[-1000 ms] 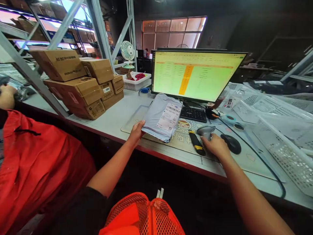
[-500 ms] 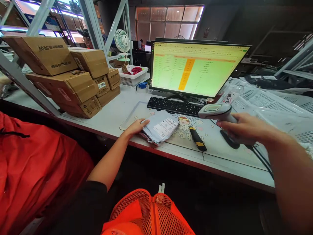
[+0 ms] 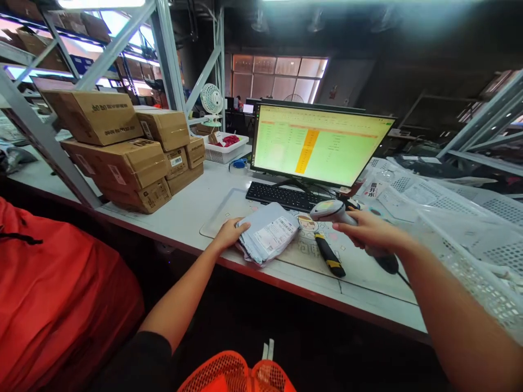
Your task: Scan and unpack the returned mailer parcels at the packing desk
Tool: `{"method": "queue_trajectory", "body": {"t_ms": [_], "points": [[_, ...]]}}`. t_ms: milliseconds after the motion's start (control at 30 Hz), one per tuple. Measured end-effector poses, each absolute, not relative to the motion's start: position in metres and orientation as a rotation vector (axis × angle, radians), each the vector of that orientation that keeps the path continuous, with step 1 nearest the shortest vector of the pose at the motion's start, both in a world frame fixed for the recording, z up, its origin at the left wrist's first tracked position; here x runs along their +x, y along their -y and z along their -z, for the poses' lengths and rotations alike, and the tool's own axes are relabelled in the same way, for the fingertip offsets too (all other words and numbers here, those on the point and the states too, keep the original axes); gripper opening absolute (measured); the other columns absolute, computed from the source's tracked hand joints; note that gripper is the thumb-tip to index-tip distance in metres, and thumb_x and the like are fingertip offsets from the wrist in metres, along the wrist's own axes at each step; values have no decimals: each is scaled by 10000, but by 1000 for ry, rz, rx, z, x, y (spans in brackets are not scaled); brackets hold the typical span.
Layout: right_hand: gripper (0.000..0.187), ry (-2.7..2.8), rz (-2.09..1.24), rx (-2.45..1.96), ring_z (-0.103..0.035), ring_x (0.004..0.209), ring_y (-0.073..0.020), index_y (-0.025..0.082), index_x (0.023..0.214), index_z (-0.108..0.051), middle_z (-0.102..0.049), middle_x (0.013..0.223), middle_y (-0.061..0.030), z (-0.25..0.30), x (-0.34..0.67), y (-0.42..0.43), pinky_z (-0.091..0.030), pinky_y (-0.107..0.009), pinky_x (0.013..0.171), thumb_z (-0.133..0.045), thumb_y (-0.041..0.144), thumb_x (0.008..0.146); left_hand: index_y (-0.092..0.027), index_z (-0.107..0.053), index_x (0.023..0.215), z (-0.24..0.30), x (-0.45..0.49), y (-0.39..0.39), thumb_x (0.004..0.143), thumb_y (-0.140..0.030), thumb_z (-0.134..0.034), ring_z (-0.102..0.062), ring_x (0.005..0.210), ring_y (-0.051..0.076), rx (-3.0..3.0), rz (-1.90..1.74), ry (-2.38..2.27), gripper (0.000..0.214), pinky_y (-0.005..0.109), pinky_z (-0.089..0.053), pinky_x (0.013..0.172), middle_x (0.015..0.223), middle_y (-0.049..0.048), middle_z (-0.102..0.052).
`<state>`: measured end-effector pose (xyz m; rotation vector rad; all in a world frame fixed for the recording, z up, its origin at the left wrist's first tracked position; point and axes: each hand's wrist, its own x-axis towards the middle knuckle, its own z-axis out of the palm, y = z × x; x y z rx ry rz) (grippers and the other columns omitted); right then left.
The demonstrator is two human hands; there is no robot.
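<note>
My left hand (image 3: 229, 234) grips the left edge of a pale grey plastic mailer parcel (image 3: 255, 223), thumb on top, at the desk's front edge. A white shipping label (image 3: 274, 235) with a barcode faces up on the parcel. In my right hand (image 3: 370, 231) is a grey-white handheld barcode scanner (image 3: 329, 209), its head pointing left, above and to the right of the parcel. A black utility knife with yellow bands (image 3: 329, 255) lies on the desk mat between the parcel and my right hand. A dark mouse (image 3: 387, 263) is partly hidden below that hand.
Behind the parcel are a black keyboard (image 3: 281, 196) and a lit monitor (image 3: 318, 144) showing a spreadsheet. Cardboard boxes (image 3: 122, 160) are stacked at left, beside a metal post. White perforated baskets (image 3: 461, 256) with plastic stand at right. A red bag-like cloth (image 3: 61, 305) hangs at lower left.
The scanner in my right hand has moved left, closer to the parcel. My left hand still holds the parcel. The camera view has tilted up, so the scene sits lower.
</note>
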<state>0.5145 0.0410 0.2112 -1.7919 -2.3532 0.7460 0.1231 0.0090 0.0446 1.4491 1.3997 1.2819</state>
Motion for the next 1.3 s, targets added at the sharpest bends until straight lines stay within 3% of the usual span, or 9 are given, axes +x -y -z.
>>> {"method": "queue_trajectory", "body": {"t_ms": [167,267,433,533,667,867,1100,1200,1300], "points": [[402,2070,-77,-2225,-744,949,-337,125,1100,-680,-756,991,-189,-137,538,-51,-557,-382,758,-524,480,997,-145,-775,1162,-33,124,-14,817,-588,-667,-689,1184,328,1441,-1416,-1372,572,403,-503,1054,1226,139,-773],[503,2003,1,-2451,-717,1117,-388,49,1271,-653,-730,1166,-263,-108,544,-46,-559,-450,876,-472,450,1029,-145,-772,1159,-26,123,-16,832,-608,-640,-680,1185,330,1438,-1443,-1378,582,419,-489,1060,1213,139,-771],[594,2078,201,-2426,-655,1246,-402,51,1330,-672,-687,1287,-278,-122,536,-66,-534,-482,1006,-452,515,1032,-164,-775,1153,-21,121,-15,873,-596,-613,-688,1114,319,1468,-1408,-1414,539,413,-495,1001,1143,115,-783],[531,2212,234,-2163,-618,1317,-358,80,1463,-620,-660,1385,-249,-137,517,-111,-490,-453,1092,-441,325,1027,-169,-779,1134,-22,120,-15,884,-592,-604,-683,1106,312,1490,-1417,-1436,521,401,-498,987,1136,106,-783],[532,2352,24,-2154,-647,1293,-286,178,1442,-671,-689,1396,-144,-131,493,-171,-499,-352,1087,-579,200,919,-174,-776,1149,-23,119,-13,899,-587,-594,-675,1127,314,1505,-1395,-1459,516,401,-490,987,1155,105,-779],[456,2387,-46,-2238,-677,1247,-328,113,1322,-749,-715,1316,-208,-111,488,-199,-528,-380,1041,-562,160,908,-178,-767,1167,-24,120,-13,912,-584,-576,-688,1102,314,1507,-1381,-1456,515,398,-504,956,1144,105,-781],[677,2448,-37,-2191,-640,1306,-292,144,1580,-523,-645,1448,-181,-115,478,-201,-501,-365,1079,-557,170,904,-159,-762,1177,-22,122,-16,872,-566,-622,-687,1164,322,1455,-1417,-1425,528,421,-504,1042,1208,128,-772],[590,2476,-47,-2159,-649,1288,-315,138,1532,-571,-657,1423,-196,-126,469,-174,-519,-401,1058,-549,225,949,-134,-735,1216,-26,122,-10,861,-508,-649,-678,1198,325,1423,-1465,-1459,523,438,-503,1075,1258,155,-751],[446,2518,-39,-2133,-682,1209,-382,157,1361,-702,-709,1312,-214,-124,469,-117,-549,-499,1002,-595,334,965,-167,-662,1346,-39,119,6,927,-444,-630,-647,1270,306,1589,-1646,-1552,503,448,-498,1120,1345,143,-709]]}}
